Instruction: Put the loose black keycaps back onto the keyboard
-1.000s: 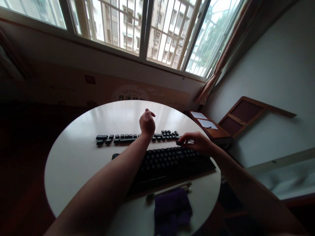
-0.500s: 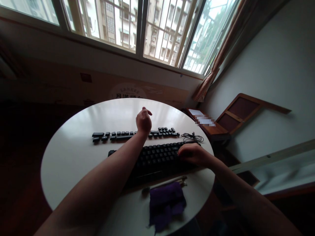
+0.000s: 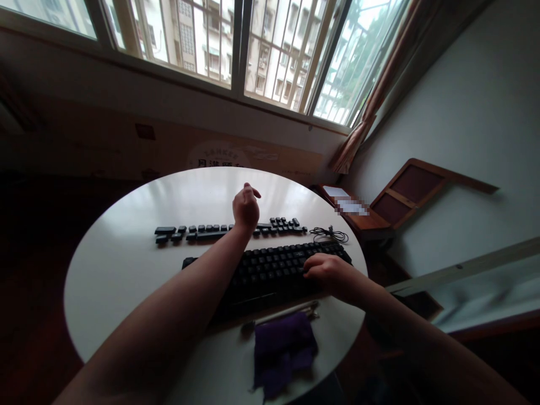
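Left hand (image 3: 246,208) hanging half-curled beyond loose keys (image 3: 211,235), can't tell if holding anything. Right hand (image 3: 325,271) resting over right side of keyboard (image 3: 268,271), grasp hidden. Keys lying in rows on table (image 3: 113,270), probably for easy reach.

You are seeing solid black on the keyboard (image 3: 270,270), and the loose keycaps (image 3: 208,236) are matching it. The cable (image 3: 327,233) is showing black too. The table (image 3: 113,281) is showing plain white, with greyish reflections. Your cloth (image 3: 284,346) is showing deep purple, and the slim stick (image 3: 282,315) is pairing a pale shaft with a dark end. The banner (image 3: 274,160) is carrying dark lettering on tan. The curtain (image 3: 358,140) is showing pinkish brown, and the wooden frame (image 3: 407,197) is bordering maroon panels in brown.
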{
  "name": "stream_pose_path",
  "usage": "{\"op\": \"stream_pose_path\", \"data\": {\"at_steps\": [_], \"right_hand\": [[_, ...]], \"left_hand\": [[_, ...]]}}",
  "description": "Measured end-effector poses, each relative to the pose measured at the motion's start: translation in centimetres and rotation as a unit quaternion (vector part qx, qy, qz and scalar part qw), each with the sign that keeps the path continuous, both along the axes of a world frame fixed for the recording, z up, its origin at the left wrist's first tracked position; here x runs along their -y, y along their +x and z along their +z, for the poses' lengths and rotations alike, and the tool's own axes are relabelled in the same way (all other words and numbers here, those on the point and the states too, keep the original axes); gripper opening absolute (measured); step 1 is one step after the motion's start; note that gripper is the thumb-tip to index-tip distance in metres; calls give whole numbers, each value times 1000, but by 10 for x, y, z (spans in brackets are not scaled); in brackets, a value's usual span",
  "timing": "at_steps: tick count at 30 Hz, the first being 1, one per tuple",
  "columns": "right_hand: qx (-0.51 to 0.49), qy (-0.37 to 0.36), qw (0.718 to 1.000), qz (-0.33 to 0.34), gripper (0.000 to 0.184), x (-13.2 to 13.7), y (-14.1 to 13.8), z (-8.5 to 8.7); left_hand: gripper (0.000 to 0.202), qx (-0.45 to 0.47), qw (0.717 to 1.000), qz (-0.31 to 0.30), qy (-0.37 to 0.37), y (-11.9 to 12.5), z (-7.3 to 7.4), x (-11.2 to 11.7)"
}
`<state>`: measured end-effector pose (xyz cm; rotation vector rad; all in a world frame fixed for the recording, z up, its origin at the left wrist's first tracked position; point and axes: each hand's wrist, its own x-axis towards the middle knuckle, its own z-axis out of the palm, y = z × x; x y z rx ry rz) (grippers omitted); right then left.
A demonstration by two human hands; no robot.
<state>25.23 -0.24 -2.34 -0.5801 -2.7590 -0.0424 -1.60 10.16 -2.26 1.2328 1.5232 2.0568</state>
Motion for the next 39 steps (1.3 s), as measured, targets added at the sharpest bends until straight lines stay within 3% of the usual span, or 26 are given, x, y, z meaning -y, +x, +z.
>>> {"op": "stream_pose_path", "data": {"at_steps": [5, 9, 15, 27, 32, 36, 39], "right_hand": [[41, -35, 998, -25, 22, 0, 3, 1], [-21, -47, 998, -40, 33, -1, 7, 2], [-27, -41, 999, -24, 22, 8, 5, -7], [69, 2, 998, -3, 15, 0, -11, 14], [18, 45, 999, -7, 22, -39, -27, 35], [24, -9, 992, -127, 22, -92, -55, 48], [28, -20, 985, -168, 19, -126, -75, 48]], "left_hand": [[57, 5, 1000, 2, -5, -2, 1, 0], [57, 9, 1000, 7, -6, -3, 1, -1], [58, 8, 1000, 0, -11, -3, 1, -1], [57, 5, 1000, 1, -7, -4, 2, 2], [56, 18, 1000, -4, -4, -4, 0, -2], [58, 35, 999, 3, -5, -5, -2, -4], [59, 44, 999, 11, -9, -5, -1, -2]]}}
